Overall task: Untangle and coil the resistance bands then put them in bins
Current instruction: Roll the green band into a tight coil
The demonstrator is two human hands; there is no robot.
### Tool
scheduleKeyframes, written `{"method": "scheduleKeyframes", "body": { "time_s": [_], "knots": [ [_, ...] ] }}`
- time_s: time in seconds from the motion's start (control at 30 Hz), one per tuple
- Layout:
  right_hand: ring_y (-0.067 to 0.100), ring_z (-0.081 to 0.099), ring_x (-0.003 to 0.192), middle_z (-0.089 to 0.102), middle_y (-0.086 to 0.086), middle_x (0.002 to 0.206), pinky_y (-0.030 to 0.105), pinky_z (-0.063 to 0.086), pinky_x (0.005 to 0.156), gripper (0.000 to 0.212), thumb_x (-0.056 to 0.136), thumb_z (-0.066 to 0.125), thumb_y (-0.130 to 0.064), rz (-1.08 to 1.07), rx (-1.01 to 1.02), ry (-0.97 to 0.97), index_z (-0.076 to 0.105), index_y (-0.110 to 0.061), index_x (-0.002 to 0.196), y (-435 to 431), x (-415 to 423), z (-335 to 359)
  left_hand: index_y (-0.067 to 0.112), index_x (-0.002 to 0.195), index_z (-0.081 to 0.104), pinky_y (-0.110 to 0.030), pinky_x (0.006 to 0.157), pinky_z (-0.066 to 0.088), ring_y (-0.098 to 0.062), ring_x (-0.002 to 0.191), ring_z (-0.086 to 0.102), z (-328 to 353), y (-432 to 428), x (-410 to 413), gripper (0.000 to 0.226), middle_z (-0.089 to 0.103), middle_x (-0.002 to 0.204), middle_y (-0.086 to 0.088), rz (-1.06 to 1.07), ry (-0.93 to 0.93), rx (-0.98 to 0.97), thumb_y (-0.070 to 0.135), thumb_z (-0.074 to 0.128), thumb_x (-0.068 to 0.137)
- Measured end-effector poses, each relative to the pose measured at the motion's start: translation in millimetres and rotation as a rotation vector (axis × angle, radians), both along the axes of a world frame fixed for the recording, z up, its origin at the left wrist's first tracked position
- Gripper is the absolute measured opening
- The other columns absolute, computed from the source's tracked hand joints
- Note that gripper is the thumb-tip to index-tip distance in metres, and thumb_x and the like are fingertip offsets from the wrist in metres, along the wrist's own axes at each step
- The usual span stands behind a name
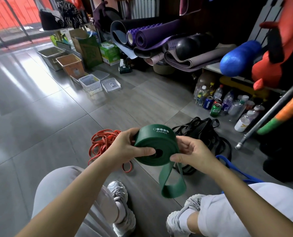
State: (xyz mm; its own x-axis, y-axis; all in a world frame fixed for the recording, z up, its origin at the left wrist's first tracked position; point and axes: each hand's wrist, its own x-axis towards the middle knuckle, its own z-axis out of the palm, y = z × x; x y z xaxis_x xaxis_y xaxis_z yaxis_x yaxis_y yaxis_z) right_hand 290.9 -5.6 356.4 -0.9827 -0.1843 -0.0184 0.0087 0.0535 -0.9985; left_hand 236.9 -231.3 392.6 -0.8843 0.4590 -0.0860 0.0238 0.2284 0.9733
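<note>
Open floor: glossy grey tiled floor [31, 117] lies bare across the left side, with free room between the person and the bins.
Bins: a row at far left-centre, a metal tray [50, 53], an orange-brown bin [70, 64], then a clear plastic bin [91, 84] beside a clear lid [110, 84]; contents cannot be told.
Red bands [103, 144]: thin rubbery loops tangled on the floor, just left of the hands.
Left hand [127, 147]: fingers closed around the coil's left side, thumb at its centre hole.
Green band [156, 147]: wide, flat, matte, wound into a thick coil marked "Heavy", held in the air between both hands; a loose loop hangs below.
Right hand [191, 153]: fingers pinching the coil's right edge.
Black bands [205, 134]: heaped on the floor behind the right hand.
Blue band [234, 170]: on the floor, far right.
</note>
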Motion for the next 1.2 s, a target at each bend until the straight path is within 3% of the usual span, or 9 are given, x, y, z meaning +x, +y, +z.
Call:
{"method": "scheduleKeyframes", "body": {
  "time_s": [0.13,0.23,0.3,0.4,0.57,0.73,0.93,1.07,1.2],
  "knots": [
    [0.0,0.067,0.079,0.074,-0.007,0.088,0.011,0.049,0.063,0.045,0.073,0.07,0.014,-0.013,-0.013,0.017,0.059,-0.009,0.109,-6.6,2.1,2.3,0.009,0.11,0.06,-0.04,0.074,0.058,-0.031,0.091,0.069,-11.7,0.1,6.6,0.059,0.071,0.101,-0.014,0.039,-0.231,0.2,0.013,0.084,0.056],
    [0.009,0.069,0.082,0.074,-0.001,0.088,0.019,0.054,0.071,0.041,0.07,0.071,0.015,-0.078,0.002,0.033,0.062,-0.009,0.103,-8.3,0.2,2.4,0.01,0.118,0.054,-0.04,0.079,0.057,-0.031,0.099,0.067,-11.2,0.5,6.4,0.06,0.068,0.11,-0.016,-0.018,-0.354,0.251,0.007,0.078,0.063],
    [0.013,0.07,0.082,0.075,0.001,0.087,0.022,0.056,0.073,0.041,0.068,0.074,0.013,-0.081,0.027,0.024,0.064,-0.008,0.101,-8.1,-0.9,4.3,0.016,0.119,0.051,-0.034,0.082,0.056,-0.021,0.099,0.067,-2.4,0.6,2.0,0.066,0.065,0.115,-0.01,-0.059,-0.215,0.052,0.013,0.084,0.063],
    [0.017,0.071,0.085,0.075,0.004,0.091,0.025,0.056,0.073,0.045,0.066,0.078,0.011,-0.032,0.094,-0.008,0.065,-0.011,0.102,-7.3,-3.1,8.5,0.033,0.131,0.038,-0.018,0.087,0.049,-0.002,0.103,0.057,15.3,5.4,-1.0,0.083,0.051,0.124,0.012,-0.181,0.239,-0.417,0.034,0.085,0.063],
    [0.017,0.071,0.087,0.075,-0.001,0.091,0.036,0.057,0.081,0.045,0.064,0.084,-0.002,0.013,0.241,-0.013,0.068,-0.023,0.1,-12.2,-5.6,16.0,0.032,0.131,0.038,-0.033,0.085,0.048,-0.018,0.102,0.057,30.1,22.6,-0.2,0.079,0.056,0.119,0.006,-0.355,0.557,-0.917,0.047,0.078,0.065],
    [0.014,0.07,0.084,0.074,-0.005,0.087,0.043,0.055,0.084,0.045,0.054,0.08,-0.029,0.024,0.392,0.022,0.069,-0.028,0.097,-20.0,-3.0,17.9,0.021,0.097,0.05,-0.025,0.06,0.04,-0.017,0.078,0.054,34.2,23.5,-0.3,0.051,0.06,0.089,0.004,-0.389,0.464,-0.922,0.047,0.079,0.064],
    [0.012,0.069,0.088,0.073,-0.005,0.091,0.041,0.054,0.087,0.044,0.06,0.079,-0.022,0.013,0.374,0.049,0.067,-0.031,0.101,-19.6,-0.8,17.2,0.024,0.086,0.044,-0.025,0.055,0.033,-0.017,0.071,0.05,22.2,22.7,0.8,0.044,0.054,0.076,0.007,-0.291,0.612,-0.916,0.047,0.076,0.065],
    [0.009,0.067,0.1,0.072,-0.008,0.104,0.023,0.052,0.085,0.051,0.071,0.077,-0.007,0.065,0.235,0.022,0.063,-0.03,0.114,-12.2,1.7,19.4,0.024,0.083,0.049,-0.014,0.051,0.037,-0.005,0.062,0.05,13.7,15.0,-0.7,0.043,0.055,0.069,0.009,-0.193,0.506,-0.728,0.044,0.079,0.061],
    [-0.004,0.064,0.099,0.07,-0.023,0.101,0.008,0.045,0.083,0.057,0.073,0.077,-0.001,0.075,0.29,-0.007,0.058,-0.041,0.109,-1.5,1.0,17.2,0.022,0.09,0.058,-0.019,0.061,0.05,-0.007,0.072,0.061,6.2,3.6,-4.3,0.044,0.065,0.08,0.006,-0.12,0.325,-0.568,0.039,0.084,0.059]
  ]
}}
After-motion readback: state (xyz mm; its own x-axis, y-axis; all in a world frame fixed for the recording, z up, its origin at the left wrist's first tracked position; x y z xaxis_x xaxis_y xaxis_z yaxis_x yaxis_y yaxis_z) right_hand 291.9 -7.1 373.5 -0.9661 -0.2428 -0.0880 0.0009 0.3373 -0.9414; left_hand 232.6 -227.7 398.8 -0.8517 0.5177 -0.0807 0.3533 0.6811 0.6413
